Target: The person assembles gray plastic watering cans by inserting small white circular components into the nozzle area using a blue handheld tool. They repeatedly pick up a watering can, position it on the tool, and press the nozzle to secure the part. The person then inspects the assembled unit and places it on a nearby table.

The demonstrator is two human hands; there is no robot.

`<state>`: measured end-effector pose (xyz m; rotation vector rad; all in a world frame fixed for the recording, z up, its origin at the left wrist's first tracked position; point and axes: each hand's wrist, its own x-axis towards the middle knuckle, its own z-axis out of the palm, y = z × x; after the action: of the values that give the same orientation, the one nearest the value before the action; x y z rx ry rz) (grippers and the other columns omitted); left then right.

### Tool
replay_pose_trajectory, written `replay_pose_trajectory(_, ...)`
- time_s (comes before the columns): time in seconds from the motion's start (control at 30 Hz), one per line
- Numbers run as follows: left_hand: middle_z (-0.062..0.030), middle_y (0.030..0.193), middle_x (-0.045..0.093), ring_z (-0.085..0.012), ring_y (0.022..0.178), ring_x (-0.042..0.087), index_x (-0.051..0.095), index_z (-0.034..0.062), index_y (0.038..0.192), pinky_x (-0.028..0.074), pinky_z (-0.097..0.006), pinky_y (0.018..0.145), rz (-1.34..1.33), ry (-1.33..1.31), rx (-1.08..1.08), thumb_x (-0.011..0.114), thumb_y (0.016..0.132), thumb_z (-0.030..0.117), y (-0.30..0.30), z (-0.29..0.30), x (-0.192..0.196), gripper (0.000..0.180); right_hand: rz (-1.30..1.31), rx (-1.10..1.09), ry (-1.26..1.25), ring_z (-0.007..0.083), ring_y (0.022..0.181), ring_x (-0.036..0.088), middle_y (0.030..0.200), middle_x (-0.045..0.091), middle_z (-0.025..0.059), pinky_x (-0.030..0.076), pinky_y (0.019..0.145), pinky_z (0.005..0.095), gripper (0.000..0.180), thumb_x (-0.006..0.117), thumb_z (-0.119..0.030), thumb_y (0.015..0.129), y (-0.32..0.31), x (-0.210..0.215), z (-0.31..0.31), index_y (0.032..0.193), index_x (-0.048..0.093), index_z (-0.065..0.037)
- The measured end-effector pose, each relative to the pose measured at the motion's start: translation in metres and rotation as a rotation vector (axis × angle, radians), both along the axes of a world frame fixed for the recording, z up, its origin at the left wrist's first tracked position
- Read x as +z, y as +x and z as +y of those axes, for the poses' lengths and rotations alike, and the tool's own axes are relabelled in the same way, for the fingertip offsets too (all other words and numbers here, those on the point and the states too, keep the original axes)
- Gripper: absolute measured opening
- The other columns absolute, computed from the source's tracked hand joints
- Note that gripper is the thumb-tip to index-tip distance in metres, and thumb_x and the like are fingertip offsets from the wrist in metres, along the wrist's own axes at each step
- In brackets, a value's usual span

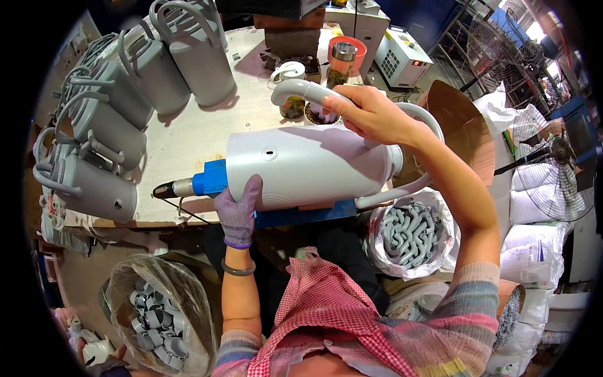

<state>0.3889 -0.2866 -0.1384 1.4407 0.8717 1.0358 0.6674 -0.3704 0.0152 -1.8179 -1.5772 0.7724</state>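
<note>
A grey cylindrical can (301, 160) lies on its side across a blue fixture (212, 178) at the bench's front edge. A grey hoop tube (438, 129) curves round its right end. My left hand (236, 213), in a purple glove, grips the lower rim at the can's left end; its thumb lies on the wall and its other fingers are mostly hidden. Above the can, my bare right hand (370, 113) is closed round a curved grey tube (301, 90), which points left. My hand hides whether that tube joins the can. A small slotted hole (270, 152) shows in the can's side.
Several grey cans with hoop handles (201, 66) stand along the bench's left side. Behind my can are a jar (291, 108), a drink bottle (340, 63) and a red bowl (358, 50). Below are bags of bent tubes (411, 235) and grey rings (157, 320); right, a fan (559, 169).
</note>
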Motion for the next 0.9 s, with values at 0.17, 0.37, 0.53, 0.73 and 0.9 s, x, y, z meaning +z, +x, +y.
replay_pose_trajectory(0.17,-0.0069,0.09,0.072,-0.0123,0.083,0.061,0.071,-0.0048,0.1,0.05,-0.031,0.079,0.036,0.016,-0.006,0.077,0.087,0.034,-0.001,0.002,-0.002,0.042,0.008,0.036,-0.098,0.0115,0.058,0.05,0.062,0.051,0.002,0.04,0.054,0.0304,0.055,0.048,-0.054,0.1,-0.007,-0.004,0.006,0.097,0.065,-0.002)
replay_pose_trajectory(0.37,-0.0079,0.086,0.072,-0.0124,0.079,0.061,0.072,-0.0048,0.098,0.05,-0.03,0.076,0.077,0.029,0.004,0.076,0.088,0.033,-0.002,-0.001,0.012,0.04,0.16,-0.085,0.006,0.0067,0.051,0.045,0.058,0.047,-0.002,0.036,0.049,0.0261,0.049,0.049,-0.049,0.101,-0.004,0.013,0.002,0.097,0.064,-0.002)
replay_pose_trajectory(0.53,-0.0055,0.083,0.072,-0.0093,0.076,0.059,0.071,-0.0051,0.096,0.05,-0.028,0.073,0.048,0.001,-0.004,0.079,0.086,0.028,-0.003,-0.003,0.009,0.035,0.101,-0.014,-0.016,0.0062,0.05,0.044,0.056,0.047,-0.0008,0.035,0.048,0.0259,0.049,0.048,-0.048,0.102,0.0,0.006,0.005,0.097,0.064,-0.002)
replay_pose_trajectory(0.73,-0.0042,0.082,0.072,-0.0087,0.075,0.058,0.071,-0.0048,0.096,0.05,-0.028,0.072,0.049,0.005,-0.001,0.079,0.085,0.024,-0.003,-0.001,0.007,0.031,0.07,-0.011,-0.072,0.0102,0.052,0.046,0.058,0.049,0.0011,0.038,0.05,0.0286,0.053,0.048,-0.051,0.101,-0.004,0.001,0.006,0.095,0.064,0.0)
replay_pose_trajectory(0.9,-0.0046,0.082,0.072,-0.009,0.075,0.058,0.071,-0.0044,0.097,0.05,-0.028,0.072,0.061,0.029,-0.005,0.079,0.086,0.023,-0.002,0.001,0.007,0.031,0.012,0.045,-0.088,0.0079,0.051,0.045,0.056,0.047,0.0,0.036,0.047,0.027,0.052,0.05,-0.05,0.1,-0.005,-0.004,0.01,0.094,0.064,-0.001)
